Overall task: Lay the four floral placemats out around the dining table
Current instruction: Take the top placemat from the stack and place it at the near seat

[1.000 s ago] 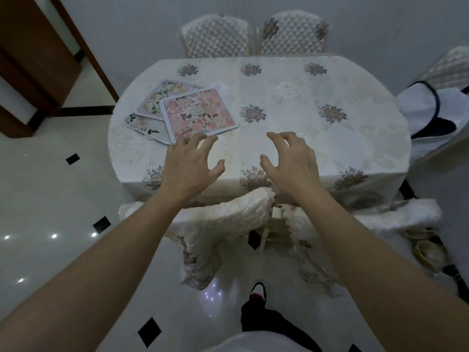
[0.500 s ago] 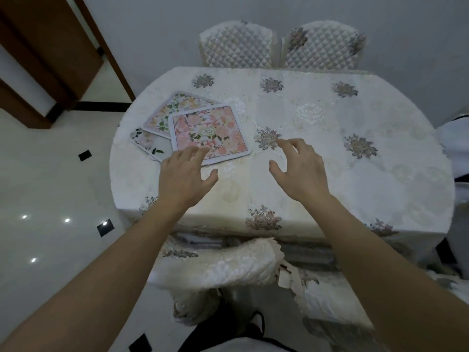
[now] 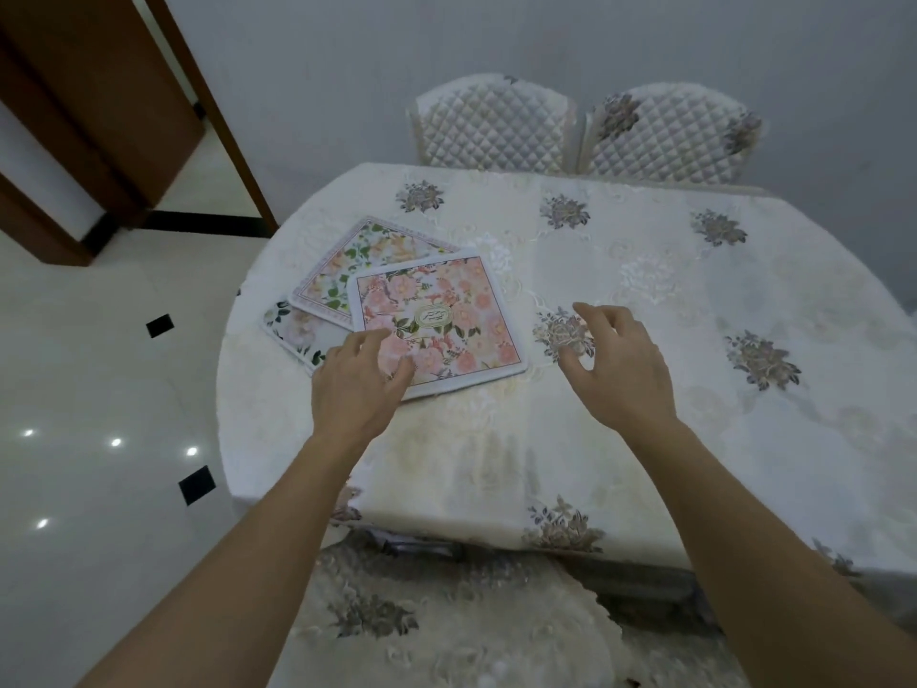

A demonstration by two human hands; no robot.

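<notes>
A loose stack of floral placemats lies on the left part of the dining table (image 3: 645, 439). On top is a pink rose placemat (image 3: 446, 310) with a gold oval label. Under it a second placemat (image 3: 357, 260) with a patterned border sticks out toward the back left, and a third placemat (image 3: 293, 330) with white ground shows at the left. No other mat can be made out. My left hand (image 3: 357, 384) hovers open over the top mat's near left corner, fingertips at its surface. My right hand (image 3: 615, 369) is open over the tablecloth, right of the stack.
The table wears a cream tablecloth with grey flower motifs. Two quilted chairs (image 3: 496, 126) (image 3: 670, 136) stand at the far side. A covered chair (image 3: 446, 623) is tucked at the near edge below me. A wooden door frame (image 3: 208, 106) and tiled floor (image 3: 99, 414) lie left.
I have stepped closer to the table. Both hands have moved forward; my left hand now reaches the top placemat's near corner, and my right hand is further over the tablecloth.
</notes>
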